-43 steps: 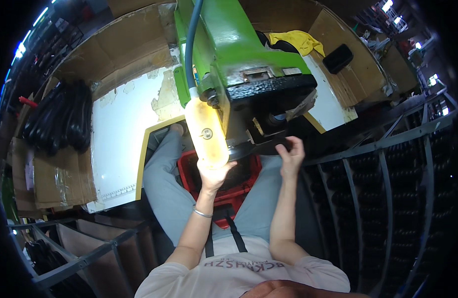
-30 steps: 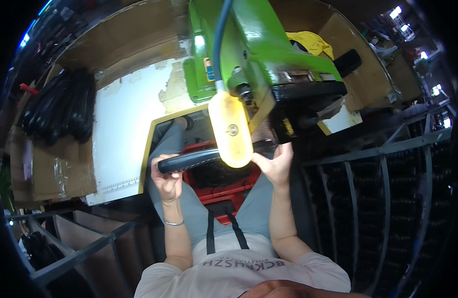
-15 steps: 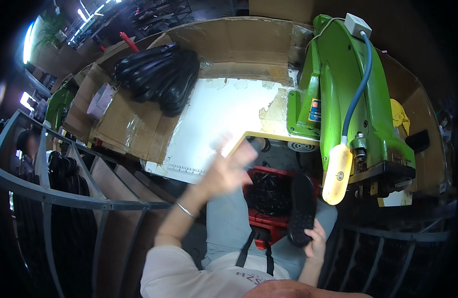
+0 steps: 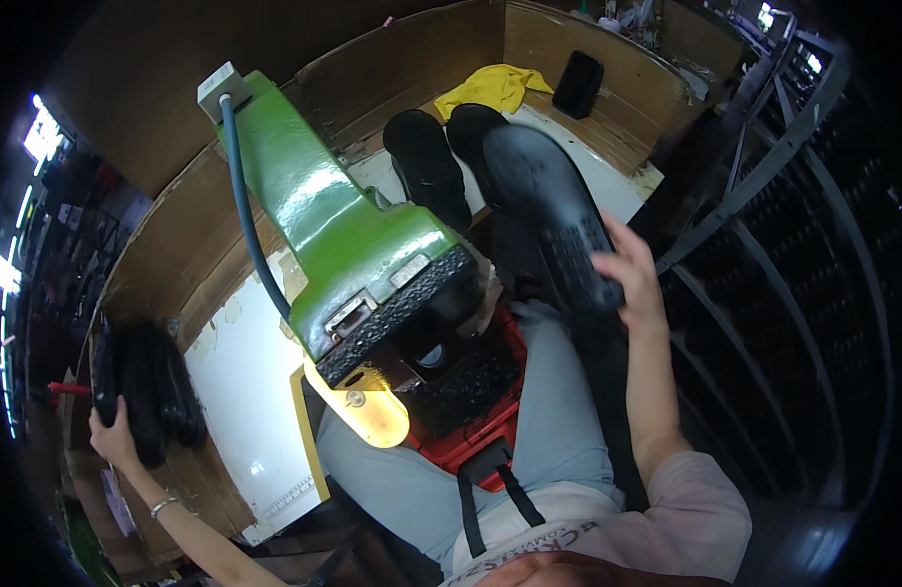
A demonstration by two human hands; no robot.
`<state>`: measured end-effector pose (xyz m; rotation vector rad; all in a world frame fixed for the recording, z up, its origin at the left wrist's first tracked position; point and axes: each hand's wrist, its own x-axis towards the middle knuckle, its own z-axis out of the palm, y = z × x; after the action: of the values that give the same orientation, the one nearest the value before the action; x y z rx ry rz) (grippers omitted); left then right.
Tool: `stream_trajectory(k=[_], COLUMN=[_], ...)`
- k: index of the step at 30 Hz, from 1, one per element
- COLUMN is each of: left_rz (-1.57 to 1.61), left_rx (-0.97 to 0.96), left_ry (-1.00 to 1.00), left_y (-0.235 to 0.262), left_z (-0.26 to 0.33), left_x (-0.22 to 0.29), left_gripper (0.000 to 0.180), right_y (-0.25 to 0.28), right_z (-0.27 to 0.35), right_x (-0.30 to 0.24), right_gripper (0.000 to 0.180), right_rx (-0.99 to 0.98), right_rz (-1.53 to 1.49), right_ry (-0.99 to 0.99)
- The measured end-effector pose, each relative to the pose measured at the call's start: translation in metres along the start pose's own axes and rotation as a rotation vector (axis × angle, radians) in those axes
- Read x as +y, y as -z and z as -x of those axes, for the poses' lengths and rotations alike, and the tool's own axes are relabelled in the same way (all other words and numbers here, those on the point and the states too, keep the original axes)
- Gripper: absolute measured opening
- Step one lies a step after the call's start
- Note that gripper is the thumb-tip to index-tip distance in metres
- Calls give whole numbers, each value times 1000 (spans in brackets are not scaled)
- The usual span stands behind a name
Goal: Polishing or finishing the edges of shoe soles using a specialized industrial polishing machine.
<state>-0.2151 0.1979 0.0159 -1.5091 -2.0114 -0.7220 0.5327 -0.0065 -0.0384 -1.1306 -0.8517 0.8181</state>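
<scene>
My right hand (image 4: pixel 635 274) grips a black shoe sole (image 4: pixel 544 186) by its near end, with the thumb on the textured face. The sole is held up, tilted, over the right end of the worktable. Behind it, two more black soles (image 4: pixel 425 161) lie at that end. Far to the left, my left hand (image 4: pixel 116 440) has its fingers round the outer edge of a row of black soles (image 4: pixel 143 377). Between my hands stands a green machine (image 4: pixel 348 235) with a dark head.
A lit yellow lamp (image 4: pixel 384 421) hangs at the machine head. Below is a red bin (image 4: pixel 451 452) with black scraps, between my knees. Cardboard walls (image 4: pixel 397 59) edge the white tabletop (image 4: pixel 250 377). A yellow cloth (image 4: pixel 495 88) lies at the back; a metal rack (image 4: pixel 754 196) stands right.
The view has swung to the right. My right hand has raised its sole from beside my knee to above the table. My left hand has moved out to the row of soles.
</scene>
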Motion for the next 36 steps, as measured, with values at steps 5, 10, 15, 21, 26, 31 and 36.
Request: stream_trajectory(k=[5,10,15,21,26,31,36], left_rz=[19,120,631,1047,1213,1541,1769], left_rx=[-93,-214,-217,-319,-617,-789,-829], left_ry=[-320,-467,-197,181,217,265,276], left_y=[-10,-50,-24,64,110,97,84], left_z=[110,197,218,282,322,335,323], left_x=[145,156,150,133,199,264,311], left_gripper=[33,36,38,41,40,42,53], right_y=[0,-21,2,-35,-83,-86,-58], right_z=[-132,-203,-211,-78,55,62,40], right_x=[22,68,124,124,151,133,98], right_gripper=[54,59,51,42,72,90,81], right_rx=[-7,119,271,185,-416,-239,-92], right_rz=[111,612,599,295,-258,-243,-10], right_ry=[52,-84,65,254,-177,69,271])
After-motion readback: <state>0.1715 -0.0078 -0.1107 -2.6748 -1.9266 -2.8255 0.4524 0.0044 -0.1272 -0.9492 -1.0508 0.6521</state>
